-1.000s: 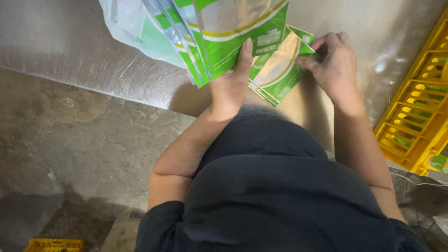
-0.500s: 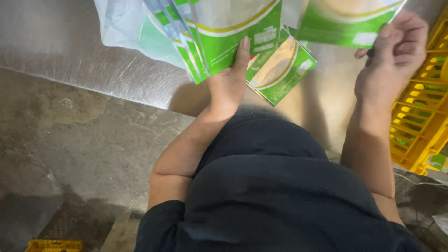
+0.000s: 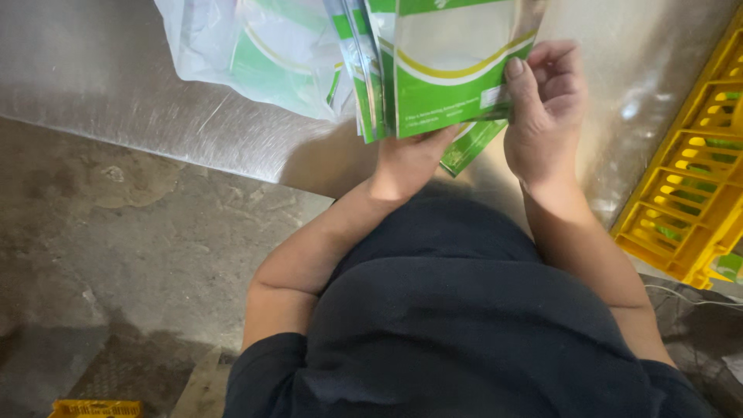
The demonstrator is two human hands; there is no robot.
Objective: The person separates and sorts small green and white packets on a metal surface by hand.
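1. Stack of pouches (image 3: 433, 70): flat green/white packs w/ clear window and yellow curve, fanned upright over the steel table (image 3: 116, 85).
2. Clear plastic bag (image 3: 248, 54) on table to the left, more green packs inside.
3. One more pouch (image 3: 470, 145) lies flat under the stack.
4. My left hand (image 3: 406, 159) closed on stack's bottom edge.
5. My right hand (image 3: 546, 116) curled, thumb pressing front pouch's right edge.
6. Yellow crate (image 3: 689, 193) at right; contents unclear.
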